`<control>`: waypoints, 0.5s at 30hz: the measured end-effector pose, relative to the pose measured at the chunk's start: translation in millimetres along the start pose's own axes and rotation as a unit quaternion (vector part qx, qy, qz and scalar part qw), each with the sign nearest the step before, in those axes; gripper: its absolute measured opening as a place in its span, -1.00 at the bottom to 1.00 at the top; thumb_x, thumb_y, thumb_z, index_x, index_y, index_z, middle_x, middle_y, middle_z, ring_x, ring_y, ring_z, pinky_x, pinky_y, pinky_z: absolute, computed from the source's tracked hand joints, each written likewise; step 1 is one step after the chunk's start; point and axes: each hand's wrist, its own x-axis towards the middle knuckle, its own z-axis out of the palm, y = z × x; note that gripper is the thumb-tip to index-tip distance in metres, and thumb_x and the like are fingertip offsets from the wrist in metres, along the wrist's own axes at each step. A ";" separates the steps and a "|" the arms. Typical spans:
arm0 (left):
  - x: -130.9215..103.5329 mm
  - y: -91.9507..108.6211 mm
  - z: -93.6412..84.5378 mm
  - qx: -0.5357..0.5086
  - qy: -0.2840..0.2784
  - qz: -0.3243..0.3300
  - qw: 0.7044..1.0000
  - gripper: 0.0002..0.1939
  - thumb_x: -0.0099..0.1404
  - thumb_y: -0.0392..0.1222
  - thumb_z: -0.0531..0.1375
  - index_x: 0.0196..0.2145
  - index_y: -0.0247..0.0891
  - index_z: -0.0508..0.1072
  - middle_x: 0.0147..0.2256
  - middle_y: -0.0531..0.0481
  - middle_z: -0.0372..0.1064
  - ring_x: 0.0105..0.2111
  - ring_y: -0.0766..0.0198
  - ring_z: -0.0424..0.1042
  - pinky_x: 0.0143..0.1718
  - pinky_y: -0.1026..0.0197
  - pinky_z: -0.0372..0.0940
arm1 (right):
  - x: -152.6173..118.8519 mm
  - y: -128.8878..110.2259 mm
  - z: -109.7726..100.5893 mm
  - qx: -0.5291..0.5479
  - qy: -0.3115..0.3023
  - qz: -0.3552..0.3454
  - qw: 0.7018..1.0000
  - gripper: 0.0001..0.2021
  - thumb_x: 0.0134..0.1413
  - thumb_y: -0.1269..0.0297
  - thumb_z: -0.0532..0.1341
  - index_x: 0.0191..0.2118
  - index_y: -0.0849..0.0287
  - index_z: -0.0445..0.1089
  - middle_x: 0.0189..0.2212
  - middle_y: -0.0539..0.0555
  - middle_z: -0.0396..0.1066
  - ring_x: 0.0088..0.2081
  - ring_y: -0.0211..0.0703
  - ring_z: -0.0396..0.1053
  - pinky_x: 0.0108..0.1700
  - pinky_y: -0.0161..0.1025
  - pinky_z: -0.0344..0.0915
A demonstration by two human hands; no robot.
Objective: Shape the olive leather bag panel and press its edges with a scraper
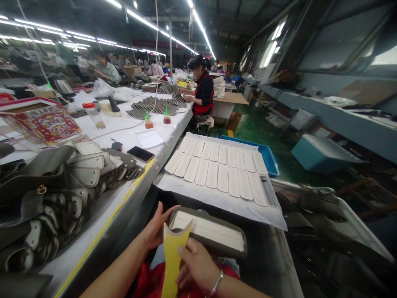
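On my lap rests a dark grey-green bag piece [214, 230] with a long cream panel facing up and a thin line running along it. My left hand [156, 228] grips its left end, thumb and fingers around the edge. Between the thumb and fingers of my right hand [200, 265] is a yellow template [173, 252] with a curved notch at its top end. This template stands upright in front of the bag piece, its notched end overlapping the cream panel's left part.
Ahead, a white-covered board [192, 193] bears two rows of cream strips [211, 176]. Left, the white table [120, 203] holds stacked dark bag parts [52, 198], a phone [140, 154] and small glue bottles [149, 121]. A blue bin [269, 155] stands behind the board; a co-worker [203, 91] sits farther off.
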 end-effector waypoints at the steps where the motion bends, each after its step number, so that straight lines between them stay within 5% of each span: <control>1: -0.2 -1.5 -2.3 -0.015 -0.009 -0.002 1.000 -0.17 0.18 0.40 -0.06 0.21 -0.25 0.09 -0.09 -0.18 0.36 -0.18 0.09 0.41 -0.18 0.14 0.31 | 5.1 5.1 5.8 0.033 -0.001 0.013 0.999 -0.72 0.17 0.27 0.01 -0.04 0.28 0.06 -0.44 0.11 0.43 -0.68 -0.25 0.36 -0.71 -0.42 0.27; 7: 1.3 -10.1 -7.4 -0.046 0.001 0.013 0.999 -0.21 0.21 0.37 -0.05 0.23 -0.19 0.07 -0.07 -0.18 0.36 -0.18 0.10 0.42 -0.28 0.20 0.30 | 31.4 19.8 18.6 0.154 -0.032 0.010 0.988 -0.58 0.11 0.10 0.12 -0.06 0.31 0.04 -0.35 0.23 0.45 -0.62 -0.26 0.39 -0.63 -0.44 0.33; 15: 15.8 -2.8 -2.9 0.131 0.101 0.027 0.986 -0.35 0.23 0.33 -0.04 0.05 -0.21 0.28 -0.16 -0.08 0.41 -0.23 0.18 0.39 -0.20 0.20 0.26 | 47.4 17.1 7.1 0.212 -0.097 0.059 0.971 -0.47 0.08 -0.03 0.15 -0.10 0.45 0.23 -0.43 0.31 0.46 -0.60 -0.19 0.42 -0.58 -0.37 0.37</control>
